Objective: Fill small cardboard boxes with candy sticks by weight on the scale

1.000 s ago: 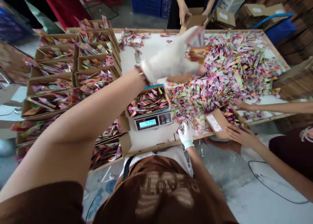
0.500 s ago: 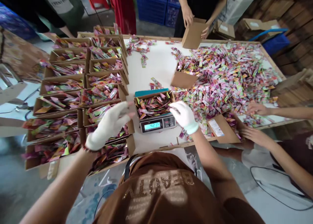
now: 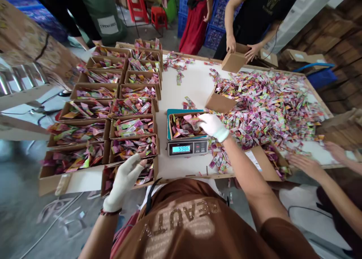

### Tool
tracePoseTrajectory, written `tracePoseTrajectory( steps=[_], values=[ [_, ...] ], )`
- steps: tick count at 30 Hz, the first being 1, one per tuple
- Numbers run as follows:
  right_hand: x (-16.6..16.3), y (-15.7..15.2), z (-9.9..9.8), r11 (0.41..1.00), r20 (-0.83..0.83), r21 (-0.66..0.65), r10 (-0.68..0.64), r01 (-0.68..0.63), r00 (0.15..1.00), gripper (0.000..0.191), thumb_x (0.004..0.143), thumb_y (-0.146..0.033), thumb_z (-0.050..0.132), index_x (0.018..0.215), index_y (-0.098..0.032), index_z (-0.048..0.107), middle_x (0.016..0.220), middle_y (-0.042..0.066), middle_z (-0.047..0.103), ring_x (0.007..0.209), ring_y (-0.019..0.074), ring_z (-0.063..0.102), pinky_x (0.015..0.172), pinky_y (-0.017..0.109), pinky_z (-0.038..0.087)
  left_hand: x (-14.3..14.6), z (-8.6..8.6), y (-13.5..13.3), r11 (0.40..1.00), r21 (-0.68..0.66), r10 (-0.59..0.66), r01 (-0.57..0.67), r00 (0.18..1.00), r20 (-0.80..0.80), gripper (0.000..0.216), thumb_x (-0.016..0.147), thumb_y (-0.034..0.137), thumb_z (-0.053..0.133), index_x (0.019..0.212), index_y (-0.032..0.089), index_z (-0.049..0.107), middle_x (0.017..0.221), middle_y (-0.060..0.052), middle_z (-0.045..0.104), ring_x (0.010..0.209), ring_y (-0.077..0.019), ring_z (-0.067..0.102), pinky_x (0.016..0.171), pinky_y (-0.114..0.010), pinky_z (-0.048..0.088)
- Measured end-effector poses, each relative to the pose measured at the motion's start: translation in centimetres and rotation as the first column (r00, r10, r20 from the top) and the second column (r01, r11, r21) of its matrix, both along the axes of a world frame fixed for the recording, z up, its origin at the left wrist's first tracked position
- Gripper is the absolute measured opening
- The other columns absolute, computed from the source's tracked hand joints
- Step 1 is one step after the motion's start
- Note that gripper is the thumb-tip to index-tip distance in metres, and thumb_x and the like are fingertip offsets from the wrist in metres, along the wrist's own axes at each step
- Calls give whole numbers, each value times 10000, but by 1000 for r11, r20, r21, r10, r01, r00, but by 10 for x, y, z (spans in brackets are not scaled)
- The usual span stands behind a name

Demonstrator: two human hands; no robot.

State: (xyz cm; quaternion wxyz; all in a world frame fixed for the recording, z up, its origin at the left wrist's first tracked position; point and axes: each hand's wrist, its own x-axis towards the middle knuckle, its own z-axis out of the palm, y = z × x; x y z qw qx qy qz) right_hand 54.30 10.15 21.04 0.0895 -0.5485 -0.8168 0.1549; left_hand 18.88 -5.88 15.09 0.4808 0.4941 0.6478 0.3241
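A small cardboard box (image 3: pixel 173 130) full of colourful sachets sits on a digital scale (image 3: pixel 187 148) near the table's front edge. My right hand (image 3: pixel 212 126), in a white glove, rests on the sachets inside that box, fingers bent over them. My left hand (image 3: pixel 124 180), also in a white glove, hangs lower left with fingers spread, holding nothing, just above the nearest filled box (image 3: pixel 143 174). A large heap of loose sachets (image 3: pixel 268 104) covers the right half of the table.
Two rows of filled cardboard boxes (image 3: pixel 93 110) line the table's left side. An open box (image 3: pixel 219 102) lies tipped at the heap's edge. Another person's hands (image 3: pixel 307 164) work at a box at the right. A person at the far side holds a box (image 3: pixel 234 61).
My right hand has moved onto the sachets in the box on the scale, and the display reading has risen. My left hand has dropped lower toward the table's front edge.
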Motion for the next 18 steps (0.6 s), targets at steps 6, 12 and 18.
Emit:
tracePoseTrajectory(
  steps=[6, 12, 18],
  values=[
    [71, -48, 60, 933, -377, 187, -221, 308, 899, 243, 913, -322, 641, 1052, -195, 796, 1012, 56, 788, 935, 234, 724, 913, 368, 561, 15, 4, 4, 995, 9, -100, 102, 991, -92, 549, 900, 585, 601, 1190, 125, 674, 974, -64, 717, 866, -189, 624, 795, -275, 503],
    [149, -68, 44, 706, -282, 357, -543, 612, 791, 407, 851, -321, 659, 1217, -160, 734, 1040, 122, 756, 879, 247, 711, 895, 409, 577, 8, -13, -8, 998, -37, -44, 42, 997, -71, 610, 882, 600, 617, 1252, 117, 650, 994, -71, 724, 871, -191, 641, 762, -262, 500],
    [113, -63, 10, 814, -364, 237, -431, 530, 825, 437, 892, -372, 651, 1283, -182, 688, 1198, 130, 722, 888, 205, 722, 859, 371, 600, 4, -15, -13, 999, -33, -46, 42, 991, -127, 571, 880, 594, 609, 1199, 124, 667, 949, -51, 716, 829, -171, 622, 733, -247, 487]
  ],
)
